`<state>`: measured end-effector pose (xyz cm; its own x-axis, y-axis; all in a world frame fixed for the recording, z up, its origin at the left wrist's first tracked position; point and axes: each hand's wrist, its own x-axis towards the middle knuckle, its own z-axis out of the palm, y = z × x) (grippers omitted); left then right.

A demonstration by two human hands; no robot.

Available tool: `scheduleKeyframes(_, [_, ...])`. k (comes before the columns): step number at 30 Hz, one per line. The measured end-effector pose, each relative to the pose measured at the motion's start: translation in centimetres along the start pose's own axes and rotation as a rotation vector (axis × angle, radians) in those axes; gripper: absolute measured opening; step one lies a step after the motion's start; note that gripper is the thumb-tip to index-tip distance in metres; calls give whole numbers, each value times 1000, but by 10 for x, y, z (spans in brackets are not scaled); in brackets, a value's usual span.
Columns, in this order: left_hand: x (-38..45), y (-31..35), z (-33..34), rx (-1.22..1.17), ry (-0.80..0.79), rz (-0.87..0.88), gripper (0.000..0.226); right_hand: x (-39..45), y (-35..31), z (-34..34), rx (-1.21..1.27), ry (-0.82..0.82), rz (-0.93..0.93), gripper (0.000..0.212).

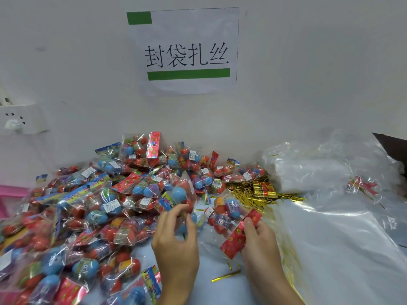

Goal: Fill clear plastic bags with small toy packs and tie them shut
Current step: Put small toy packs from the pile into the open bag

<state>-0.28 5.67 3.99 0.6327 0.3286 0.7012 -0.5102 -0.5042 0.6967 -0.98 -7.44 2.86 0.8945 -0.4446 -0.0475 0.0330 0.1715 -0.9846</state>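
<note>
In the head view, the left hand [176, 236] pinches a crinkly clear toy pack [179, 200] of round blue and red toys, at the heap's [88, 208] near right edge. The right hand [258, 241] clamps another pack's glossy red header card [236, 235]. Gold twist ties [253, 192] lie just beyond; smooth clear bags [330, 216] cover the counter's right side.

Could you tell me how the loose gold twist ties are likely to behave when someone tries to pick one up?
The gold twist ties look thin and foil-like, so probably very light and bendy. Lying tangled in a heap, several may lift together.
</note>
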Motion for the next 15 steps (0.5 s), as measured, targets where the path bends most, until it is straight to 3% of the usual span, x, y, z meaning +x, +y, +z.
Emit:
scheduleKeyframes(4, [-10,1,4,52,-85,203,56,-2,2,2,29,-31,21,43])
scheduleKeyframes(7, [-18,3,9,1,-232,162,82,-3,2,3,200,-106,84,35])
scheduleKeyframes(9, [-19,-1,12,66,-303,244,74,-5,0,3,297,-155,100,28])
scheduleKeyframes(11, [-18,-6,14,126,-335,365,52,-7,-4,1,440,-241,77,22])
scheduleKeyframes(13, [-18,-6,14,103,-358,384,40,-9,-8,-2,579,-337,56,30])
scheduleKeyframes(15, [-18,-5,14,62,-371,390,34,-9,-10,-6,532,-384,-5,35])
